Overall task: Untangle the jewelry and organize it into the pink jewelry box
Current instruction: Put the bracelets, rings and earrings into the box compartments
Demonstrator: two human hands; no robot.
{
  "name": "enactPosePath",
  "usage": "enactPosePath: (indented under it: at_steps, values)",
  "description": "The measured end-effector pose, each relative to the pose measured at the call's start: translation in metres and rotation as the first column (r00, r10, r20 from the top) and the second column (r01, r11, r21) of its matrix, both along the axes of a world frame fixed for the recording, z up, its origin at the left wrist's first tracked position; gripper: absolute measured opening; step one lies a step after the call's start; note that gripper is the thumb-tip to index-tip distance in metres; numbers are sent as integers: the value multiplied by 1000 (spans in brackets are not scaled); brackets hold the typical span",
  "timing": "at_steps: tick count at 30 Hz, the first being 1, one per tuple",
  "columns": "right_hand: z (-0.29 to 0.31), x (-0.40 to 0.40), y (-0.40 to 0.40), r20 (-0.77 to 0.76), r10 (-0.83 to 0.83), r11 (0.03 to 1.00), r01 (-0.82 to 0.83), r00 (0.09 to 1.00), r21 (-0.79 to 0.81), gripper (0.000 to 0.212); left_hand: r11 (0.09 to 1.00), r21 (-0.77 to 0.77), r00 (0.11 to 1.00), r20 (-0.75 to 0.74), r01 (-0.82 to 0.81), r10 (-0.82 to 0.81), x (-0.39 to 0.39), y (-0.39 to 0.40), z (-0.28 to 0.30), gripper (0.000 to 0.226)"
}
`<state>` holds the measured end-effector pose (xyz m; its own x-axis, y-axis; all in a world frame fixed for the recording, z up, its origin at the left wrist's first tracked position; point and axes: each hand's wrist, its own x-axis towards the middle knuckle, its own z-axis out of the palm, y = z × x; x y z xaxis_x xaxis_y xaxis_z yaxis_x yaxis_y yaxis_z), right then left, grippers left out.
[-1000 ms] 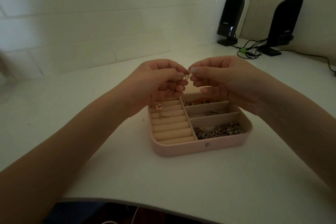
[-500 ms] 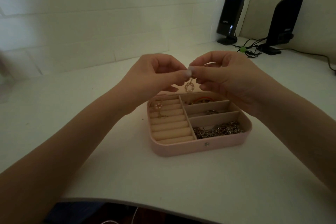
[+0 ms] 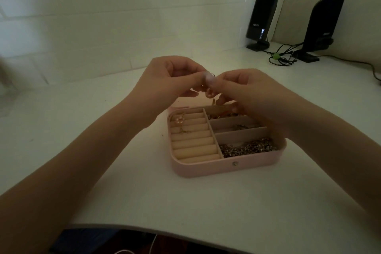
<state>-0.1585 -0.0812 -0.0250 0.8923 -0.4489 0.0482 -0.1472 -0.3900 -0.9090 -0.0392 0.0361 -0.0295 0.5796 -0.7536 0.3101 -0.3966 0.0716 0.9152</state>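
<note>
Desk [image 3: 206, 202]: white, wide, set against a pale tiled wall; it carries everything here.
Speakers: two black ones stand upright at the far right, one [image 3: 260, 20] left of the other [image 3: 321, 27], with dark cables [image 3: 282, 57] looped on the desk between their feet.
Box [image 3: 226, 168]: pink, open, near the middle of the desk, below and just nearer than the hands; a small snap stud shows on its front wall.
Ring rolls [image 3: 193, 140]: beige rows fill the box's left half; a small gold flower piece [image 3: 179, 119] rests on the far rows.
Right half of box: three compartments; the nearest holds a heap of dark silvery chain [image 3: 247, 147], the middle a small metal item too dim to tell, the farthest gold pieces partly hidden by the right hand.
Left hand [image 3: 171, 80]: raised above the box's far edge, thumb and forefinger pinched on the jewelry.
Right hand [image 3: 247, 88]: opposite, fingertips meeting the left's, also pinched on the jewelry.
Jewelry [image 3: 209, 93]: small gold piece dangling between the fingertips, over the far compartment.
</note>
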Motion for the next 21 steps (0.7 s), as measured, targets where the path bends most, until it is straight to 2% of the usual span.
enactPosePath:
  at_steps: [4, 7, 13, 21]
  values:
    - [-4, 1, 3, 61, -30, 999, 31, 998, -25, 19, 1000, -4, 1000, 7, -14, 14, 1, 0, 1, 5]
    - [-3, 3, 0, 132, -71, 997, 75, 989, -27, 12, 998, 23, 995, 78, -57, 55, 3, -1, 0, 8]
    - [-4, 3, 1, 240, -76, 990, 103, 968, -100, 8, 995, 90, 986, 163, -48, 32, 4, -1, -3, 7]
    - [-16, 7, -1, 201, -90, 948, 146, 975, -283, 8, 987, 153, 935, 354, -51, -6, 6, 1, -4, 3]
